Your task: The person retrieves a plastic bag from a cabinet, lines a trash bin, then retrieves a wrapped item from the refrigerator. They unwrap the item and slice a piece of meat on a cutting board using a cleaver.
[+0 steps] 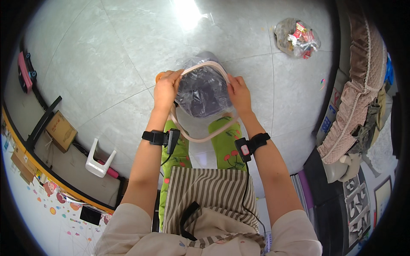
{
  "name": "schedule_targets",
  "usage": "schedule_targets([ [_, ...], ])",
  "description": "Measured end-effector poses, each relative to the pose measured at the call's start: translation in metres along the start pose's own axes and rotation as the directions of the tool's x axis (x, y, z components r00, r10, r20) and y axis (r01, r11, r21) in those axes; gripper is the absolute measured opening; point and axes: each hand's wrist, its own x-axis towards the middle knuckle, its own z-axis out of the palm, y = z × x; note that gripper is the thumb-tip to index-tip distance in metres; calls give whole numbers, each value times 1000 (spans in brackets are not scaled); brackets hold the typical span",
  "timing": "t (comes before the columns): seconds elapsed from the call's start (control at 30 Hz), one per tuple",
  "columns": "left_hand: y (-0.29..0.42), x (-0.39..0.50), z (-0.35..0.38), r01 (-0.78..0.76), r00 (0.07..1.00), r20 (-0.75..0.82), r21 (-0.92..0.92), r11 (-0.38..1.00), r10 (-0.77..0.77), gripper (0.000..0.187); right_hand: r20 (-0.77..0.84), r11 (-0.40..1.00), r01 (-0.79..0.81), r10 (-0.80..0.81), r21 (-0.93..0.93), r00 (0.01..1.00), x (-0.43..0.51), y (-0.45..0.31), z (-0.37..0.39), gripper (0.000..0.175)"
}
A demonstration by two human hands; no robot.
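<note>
A purple-grey bin [208, 102] stands on the floor before my feet, with a clear plastic bag [195, 92] spread inside and over its edge. My left hand [167, 88] grips the upper left of a pale pink plastic rim [205, 65] lying over the bag. On the right side, my right hand [239, 92] pinches the rim and the bag's edge. A second pale pink hoop [200, 140] reaches back over my knees. Something round and orange [159, 76] shows beside my left hand, mostly hidden.
A tied clear bag of rubbish [297, 38] lies on the tiled floor at upper right. To the left are a white stool [100, 163], a cardboard box [61, 132] and a pink toy car [25, 72]. A sofa with a quilted pink cover [346, 121] stands at right.
</note>
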Motion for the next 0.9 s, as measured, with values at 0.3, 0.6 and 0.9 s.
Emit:
schedule_targets([
  [0.3,-9,-2,8,-12,1000,-13,61,998,13,19,-43,989,80,-86,-126,995,2,-4,5,29],
  [0.6,-3,-5,4,-9,1000,-15,90,996,11,20,-82,986,124,-133,-110,988,3,-4,5,30],
  [0.9,-2,-1,4,-90,994,-44,118,989,96,20,-50,972,156,-167,-176,985,10,-1,5,34],
])
